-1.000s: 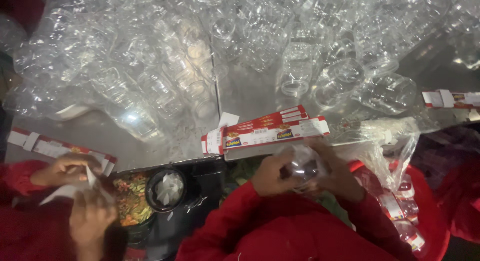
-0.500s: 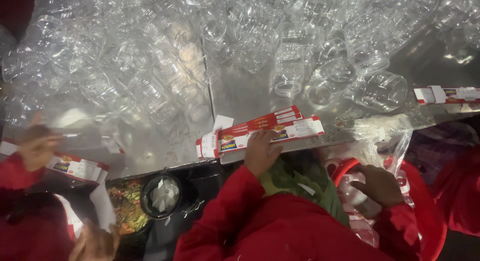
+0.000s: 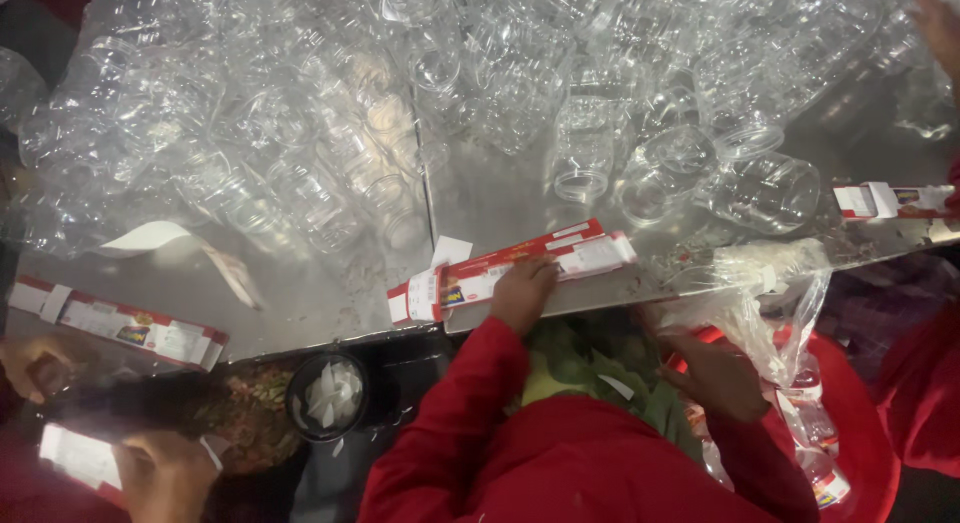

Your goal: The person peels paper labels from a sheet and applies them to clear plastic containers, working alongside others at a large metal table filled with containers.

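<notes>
Since half a second ago, the left hand (image 3: 522,293) has settled flat on the red-and-white label stack (image 3: 520,268) at the near edge of the metal table (image 3: 300,313), fingers together and pressing on the top strip. Behind it lies a heap of clear plastic jars (image 3: 480,103). To the right, the right hand (image 3: 722,378) has sunk lower beside the red tub (image 3: 850,423), under a clear plastic bag (image 3: 760,283); whether its fingers grip anything I cannot tell.

One head-worn view looks steeply down, close over the metal table (image 3: 300,303).
</notes>
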